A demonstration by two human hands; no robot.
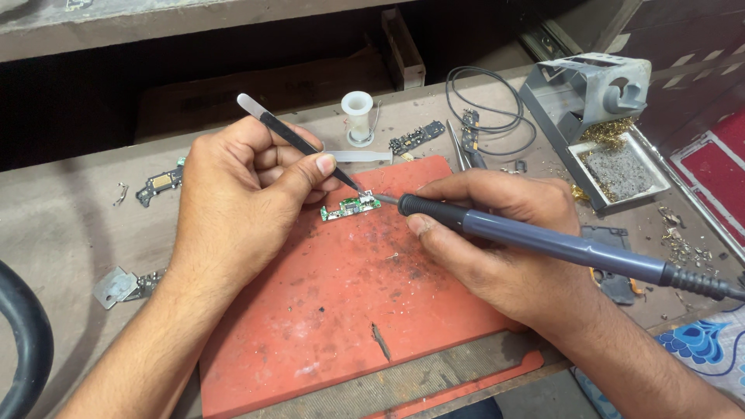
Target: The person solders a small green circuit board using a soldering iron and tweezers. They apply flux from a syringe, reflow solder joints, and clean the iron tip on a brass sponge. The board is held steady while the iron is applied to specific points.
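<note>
1. A small green circuit board (pixel 350 207) lies on the upper part of a red work mat (pixel 341 310), between the two hands.
2. Black tweezers (pixel 299 142) are pinched between thumb and forefinger of the left hand (pixel 240 186); their tips are set on the board. If the pinch slackens, the board is likely to be knocked askew.
3. A grey-blue soldering iron (pixel 543 242) is gripped like a pen by the closed fingers of the right hand (pixel 481 233), its tip touching the board's right end. If heat is held too long, pads may be lifted or neighbouring joints bridged.
4. The fingertips are held near the hot tip; a slip could mean a burn.
5. The iron's cable (pixel 702 283) is trailed off to the right, and a snag there could drag the tip.
</note>
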